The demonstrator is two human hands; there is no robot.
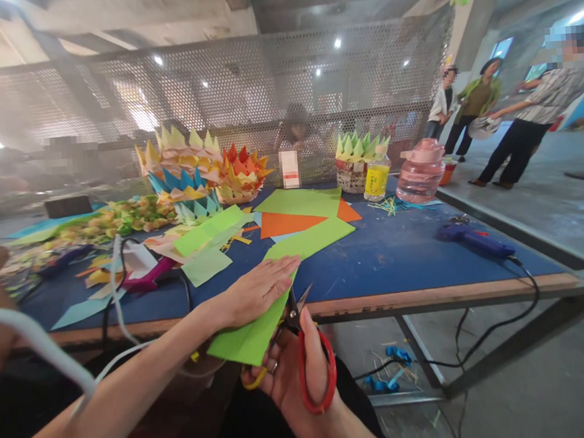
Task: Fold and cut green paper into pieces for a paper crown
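Note:
My left hand [257, 291] lies flat, fingers stretched out, on a long strip of bright green paper [248, 342]. The strip's far part rests on the blue table [385, 259], and its near end hangs over the front edge. Beside the strip, below the table edge, my right hand [296, 385] grips a pair of scissors [331, 370], its thumb through a red loop. A yellow loop shows by the fingers. The scissor blades stand apart at the strip's right edge; whether they touch it I cannot tell. More green paper [295, 202] and an orange sheet [287, 224] lie beyond.
Folded-paper baskets [241, 176], a yellow-labelled bottle [376, 180] and a pink jug [421, 173] stand at the back. A blue glue gun [476, 241] with a trailing cord lies right, a magenta one [149, 277] left. White cable [35, 337] crosses my left forearm. People stand at right.

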